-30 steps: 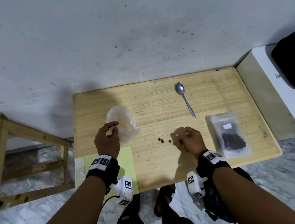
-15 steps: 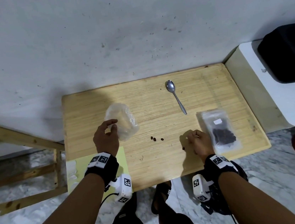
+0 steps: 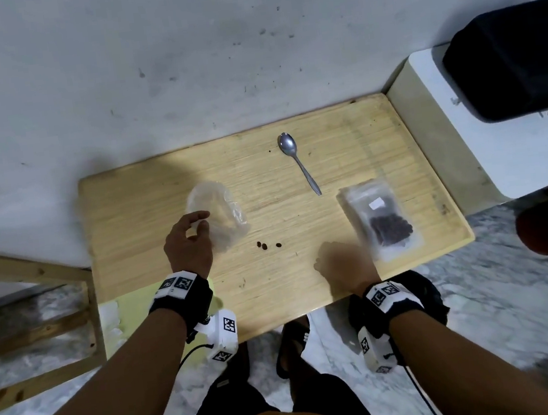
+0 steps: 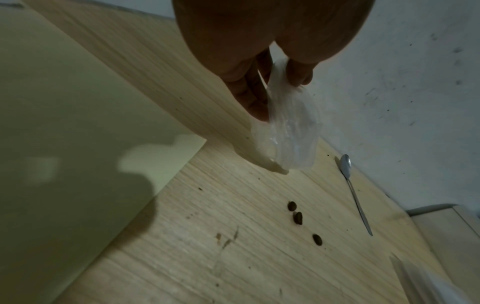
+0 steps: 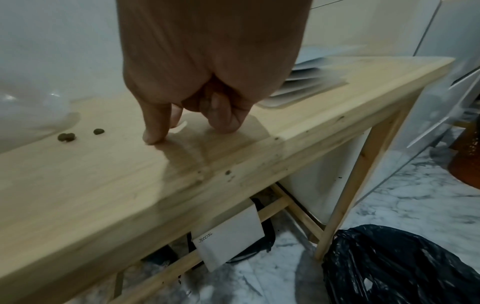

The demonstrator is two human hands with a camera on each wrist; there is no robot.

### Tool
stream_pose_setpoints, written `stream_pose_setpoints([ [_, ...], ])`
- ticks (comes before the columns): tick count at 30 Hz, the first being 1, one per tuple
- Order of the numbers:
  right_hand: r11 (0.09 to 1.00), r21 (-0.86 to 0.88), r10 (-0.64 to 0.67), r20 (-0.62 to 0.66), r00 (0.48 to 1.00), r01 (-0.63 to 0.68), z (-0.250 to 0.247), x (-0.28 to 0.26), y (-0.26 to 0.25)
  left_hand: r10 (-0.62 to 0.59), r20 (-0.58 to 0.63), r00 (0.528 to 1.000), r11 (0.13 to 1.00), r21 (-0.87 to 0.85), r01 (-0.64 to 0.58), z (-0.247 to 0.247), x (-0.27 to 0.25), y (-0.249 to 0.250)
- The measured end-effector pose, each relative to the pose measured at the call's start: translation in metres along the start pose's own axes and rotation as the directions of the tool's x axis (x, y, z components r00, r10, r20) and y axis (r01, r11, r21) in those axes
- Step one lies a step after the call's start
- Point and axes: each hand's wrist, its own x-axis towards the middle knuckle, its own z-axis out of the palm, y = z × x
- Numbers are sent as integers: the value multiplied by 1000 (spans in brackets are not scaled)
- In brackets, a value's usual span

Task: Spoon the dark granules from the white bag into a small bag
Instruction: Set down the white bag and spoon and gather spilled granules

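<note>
A clear, crumpled small bag [image 3: 221,213] sits at the left of the wooden table [image 3: 159,187], and my left hand [image 3: 199,227] pinches its near edge. In the left wrist view my left hand [image 4: 280,98] holds that small bag [image 4: 291,131] just off the wood. The white zip bag [image 3: 379,218] with dark granules lies flat at the right. Three loose granules [image 3: 267,244] lie mid-table. A metal spoon [image 3: 298,166] lies behind them, untouched. My right hand [image 3: 341,262] is near the front edge, left of the zip bag. Its fingers [image 5: 153,137] are curled, tips on the wood.
A white cabinet [image 3: 464,135] with a black bag [image 3: 516,57] on it stands right of the table. A wooden frame [image 3: 15,273] stands at the left. A pale green sheet [image 3: 130,314] covers the table's front left corner. A black plastic sack [image 5: 389,267] lies on the floor.
My right hand has slid from beside the loose granules to the right and toward the front edge, close to the zip bag. The left hand keeps its hold on the clear bag.
</note>
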Motion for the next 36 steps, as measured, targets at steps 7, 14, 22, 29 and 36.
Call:
stream_pose_setpoints([
  [7, 986, -130, -102, 6, 995, 102, 2, 4, -11, 2, 22, 1000, 1000, 7, -2, 6, 2, 10],
  [14, 998, -46, -45, 44, 998, 47, 6, 6, -15, 12, 24, 1000, 1000, 10, -13, 8, 4, 10],
  [22, 997, -70, -30, 6, 1000, 31, 3, 6, -11, 5, 29, 1000, 1000, -13, -5, 8, 7, 8],
  [29, 996, -70, -53, 13, 999, 54, 2, -1, -20, 5, 28, 1000, 1000, -21, -4, 8, 9, 8],
  [36, 583, 728, 180, 318, 931, -361, -9, 4, -33, -17, 19, 1000, 999, -29, 18, 6, 11, 7],
])
